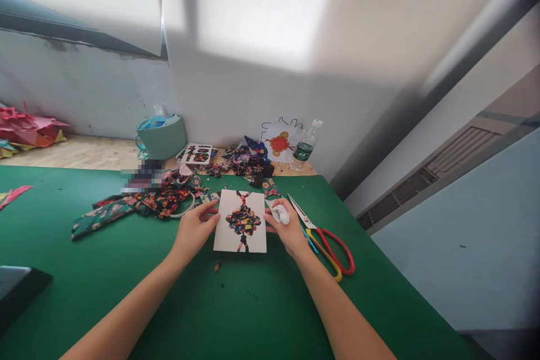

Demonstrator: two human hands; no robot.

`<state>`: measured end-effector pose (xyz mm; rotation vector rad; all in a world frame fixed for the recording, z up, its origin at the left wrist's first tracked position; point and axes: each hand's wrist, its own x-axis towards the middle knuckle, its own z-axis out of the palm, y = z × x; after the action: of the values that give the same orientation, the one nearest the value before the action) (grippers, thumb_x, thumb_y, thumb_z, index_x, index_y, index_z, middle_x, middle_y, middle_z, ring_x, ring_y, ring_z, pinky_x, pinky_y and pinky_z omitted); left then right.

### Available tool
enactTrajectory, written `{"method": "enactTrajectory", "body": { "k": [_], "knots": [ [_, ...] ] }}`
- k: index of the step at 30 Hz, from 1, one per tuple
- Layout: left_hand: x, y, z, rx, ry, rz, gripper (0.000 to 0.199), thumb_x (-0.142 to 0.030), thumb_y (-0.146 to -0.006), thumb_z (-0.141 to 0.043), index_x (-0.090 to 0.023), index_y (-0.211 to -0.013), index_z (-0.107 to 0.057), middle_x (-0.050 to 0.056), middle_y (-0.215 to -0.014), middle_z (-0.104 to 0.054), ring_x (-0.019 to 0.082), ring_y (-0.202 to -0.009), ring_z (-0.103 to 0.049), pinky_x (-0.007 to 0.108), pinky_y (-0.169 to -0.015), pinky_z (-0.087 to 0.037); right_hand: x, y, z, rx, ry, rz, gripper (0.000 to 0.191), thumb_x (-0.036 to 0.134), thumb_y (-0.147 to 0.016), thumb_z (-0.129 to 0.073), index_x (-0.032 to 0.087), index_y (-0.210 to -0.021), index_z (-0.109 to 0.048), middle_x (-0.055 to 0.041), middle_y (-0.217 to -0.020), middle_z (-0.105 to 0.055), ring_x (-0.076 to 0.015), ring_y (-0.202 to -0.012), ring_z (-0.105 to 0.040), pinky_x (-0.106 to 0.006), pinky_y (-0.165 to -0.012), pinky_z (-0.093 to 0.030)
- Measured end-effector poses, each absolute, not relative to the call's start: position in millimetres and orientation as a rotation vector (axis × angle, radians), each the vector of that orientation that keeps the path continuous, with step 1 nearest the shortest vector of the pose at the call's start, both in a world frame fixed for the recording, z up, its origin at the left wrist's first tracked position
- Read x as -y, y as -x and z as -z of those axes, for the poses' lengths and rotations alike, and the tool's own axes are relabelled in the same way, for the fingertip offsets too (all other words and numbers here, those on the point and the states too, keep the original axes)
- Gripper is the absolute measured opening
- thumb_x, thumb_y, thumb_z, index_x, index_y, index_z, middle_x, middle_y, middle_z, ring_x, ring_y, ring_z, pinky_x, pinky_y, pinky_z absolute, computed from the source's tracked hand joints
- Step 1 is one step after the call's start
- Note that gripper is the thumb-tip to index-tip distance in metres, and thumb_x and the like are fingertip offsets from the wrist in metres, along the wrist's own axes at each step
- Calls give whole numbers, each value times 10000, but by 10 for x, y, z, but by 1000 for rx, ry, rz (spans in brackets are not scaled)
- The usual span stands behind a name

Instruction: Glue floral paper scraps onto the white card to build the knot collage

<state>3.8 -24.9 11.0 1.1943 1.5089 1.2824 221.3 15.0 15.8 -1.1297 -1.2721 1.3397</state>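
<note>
The left hand (194, 230) pinches the left edge of a white card (231, 240), thumb and fingers bent in. The right hand (293, 235) grips the opposite edge, thumb near the front and fingers partly hidden behind; it also keeps a crumpled tissue (280, 215) tucked against the thumb side. The card is between the two hands, over the green table (253, 320), its face towards the wearer; whether its lower edge touches the table cannot be told. A dark, flowered knot (243, 220) fills its middle, with tassel-like strips above and below.

The step in hand looks like steadying and checking the knot, which seems complete. A next move would call for an even hold by the edges, fingers off the knot, and, if the tissue is to be used, one hand freed to dab lightly.

The scissors (310, 226) lie open just beside the right hand; patterned cloth (162, 202) lies beyond the left, and a small scrap (217, 265) below the card.
</note>
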Motion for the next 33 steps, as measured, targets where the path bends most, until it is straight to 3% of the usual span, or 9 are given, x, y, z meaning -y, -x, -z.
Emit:
{"method": "enactTrajectory", "body": {
  "k": [9, 13, 19, 23, 30, 33],
  "knots": [
    [206, 4, -35, -1482, -1229, -1209, 263, -349, -594, -637, -144, -734, -551, 31, -757, -593, 174, -693, -594, 287, -528, -536, -234, -2256, -36, 1510, 1128, -1182, 270, 259, -638, -614, 225, -811, -409, 3, -778, -562, -173, -713, -571, -310, -587, -502],
    [223, -9, 1, -1548, -1335, -1138, 238, -337, -648, -592, -157, -802, -613, 37, -777, -616, 179, -720, -594, 273, -550, -534, -227, -2274, -32, 1672, 1154, -933, 244, 215, -649, -584, 217, -821, -411, -14, -817, -599, -174, -743, -573, -319, -687, -463],
    [250, -20, -6, -1679, -1541, -996, 244, -295, -699, -542, -194, -890, -655, 29, -770, -655, 192, -710, -619, 297, -634, -516, -207, -2271, -63, 1752, 1225, -854, 221, 221, -655, -560, 226, -821, -414, -18, -828, -623, -181, -742, -589, -308, -682, -440],
    [272, -32, -53, -1773, -1696, -925, 334, -259, -712, -526, -200, -1025, -627, 35, -910, -664, 209, -844, -608, 322, -789, -464, -197, -2258, -70, 1794, 1276, -803, 217, 217, -642, -559, 227, -817, -430, -21, -812, -627, -188, -722, -588, -298, -662, -432],
    [290, -50, -23, -1848, -1952, -800, 380, -267, -766, -465, -161, -1110, -584, 93, -976, -628, 222, -904, -580, 353, -833, -437, -182, -2251, -64, 1895, 1302, -708, 183, 178, -653, -510, 227, -817, -446, -13, -759, -620, -178, -674, -574, -253, -607, -403],
    [300, -57, 13, -1815, -2092, -757, 405, -269, -784, -442, -146, -1155, -549, 120, -1110, -576, 246, -1072, -499, 380, -915, -385, -177, -2249, -58, 1939, 1320, -655, 171, 163, -653, -487, 225, -809, -458, -8, -735, -614, -168, -640, -564, -234, -572, -381]
  ]
}}
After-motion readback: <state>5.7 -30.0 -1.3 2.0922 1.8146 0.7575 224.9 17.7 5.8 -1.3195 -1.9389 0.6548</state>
